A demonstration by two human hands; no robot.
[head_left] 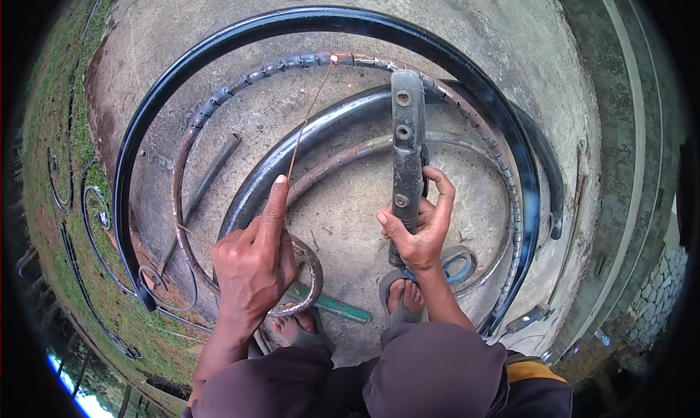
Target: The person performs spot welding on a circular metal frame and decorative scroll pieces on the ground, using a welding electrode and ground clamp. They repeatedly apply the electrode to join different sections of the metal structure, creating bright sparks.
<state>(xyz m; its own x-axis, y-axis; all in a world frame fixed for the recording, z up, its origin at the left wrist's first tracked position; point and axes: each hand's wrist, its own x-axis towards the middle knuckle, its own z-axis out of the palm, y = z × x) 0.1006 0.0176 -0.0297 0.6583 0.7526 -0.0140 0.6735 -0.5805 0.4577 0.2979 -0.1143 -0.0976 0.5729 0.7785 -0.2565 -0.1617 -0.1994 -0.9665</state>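
My left hand (250,268) is closed, index finger raised, around something mostly hidden. A thin copper-coloured rod (308,119) rises from it to a glowing spot (334,58) on a segmented metal hoop (286,63). Just right of that hand, partly behind it, is a short curved, rusty pipe (313,274). My right hand (421,228) grips an upright black handled piece (405,148) with three bolt holes, its fingers wrapped round the lower part. Thick black curved tubes (313,132) lie behind both hands, with a second segmented hoop (343,155).
The concrete slab (510,24) carries a large black outer arc (313,17), a straight pipe (211,181) and a green metal bar (339,308). Grass (55,199) with bent tubes borders the left; a paved strip (623,163) runs along the right. My sandalled feet (401,297) are below.
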